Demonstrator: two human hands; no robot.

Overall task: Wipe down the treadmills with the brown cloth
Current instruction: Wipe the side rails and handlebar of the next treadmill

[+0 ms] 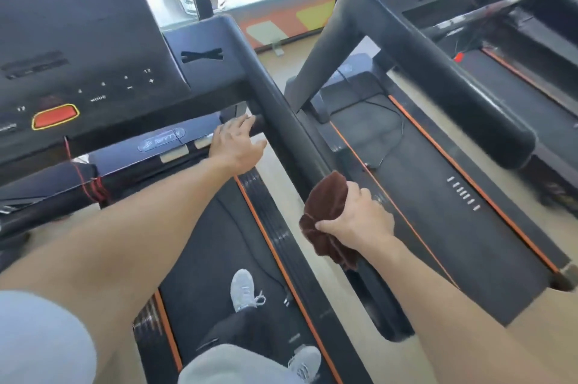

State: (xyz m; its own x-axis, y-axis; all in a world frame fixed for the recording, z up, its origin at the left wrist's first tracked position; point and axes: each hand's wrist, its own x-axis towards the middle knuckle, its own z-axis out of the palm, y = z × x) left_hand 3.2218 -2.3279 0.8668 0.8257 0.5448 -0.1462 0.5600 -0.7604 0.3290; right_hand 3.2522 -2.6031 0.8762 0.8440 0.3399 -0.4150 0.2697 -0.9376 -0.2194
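1. The dark brown cloth [328,217] looks like thick, fuzzy towelling with a matt, napped surface, bunched into soft folds.
2. The long black padded handrail [281,108] has a smooth, faintly satin skin that looks like foam or rubber.
3. The black plastic console [93,48] is smooth and semi-glossy; its orange-red button [54,117] is shinier.
4. The black running belt [219,242] is matt and finely textured, edged by glossy orange strips.
5. The pale floor [359,305] looks smooth and matt.
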